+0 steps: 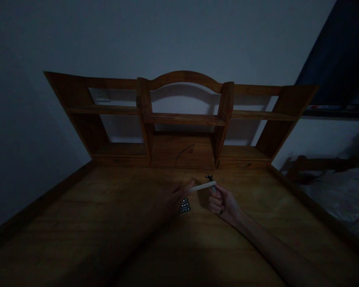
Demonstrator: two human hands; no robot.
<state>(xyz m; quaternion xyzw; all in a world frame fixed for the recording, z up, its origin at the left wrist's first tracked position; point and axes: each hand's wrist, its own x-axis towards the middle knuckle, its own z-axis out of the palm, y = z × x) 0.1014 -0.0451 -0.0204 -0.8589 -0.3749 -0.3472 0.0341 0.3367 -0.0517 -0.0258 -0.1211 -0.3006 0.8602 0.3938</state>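
Note:
My right hand (221,202) is closed around the handle of a small dark tool (209,177) with a shiny, forked-looking head; its exact kind is hard to make out in the dim light. A pale, narrow strip (202,186) runs from my right thumb across to the fingers of my left hand (175,195). The left fingers are pressed together at the strip's left end, deep in shadow. Below the strip, partly behind my left hand, a small dark block with rows of shiny pieces (184,205) lies on the wooden desk (242,247).
A wooden shelf unit (184,118) with several compartments stands along the desk's back edge, against a pale wall (173,36). Raised wooden rims border the desk on both sides. To the right are a dark window (341,59) and pale, crumpled fabric (344,195).

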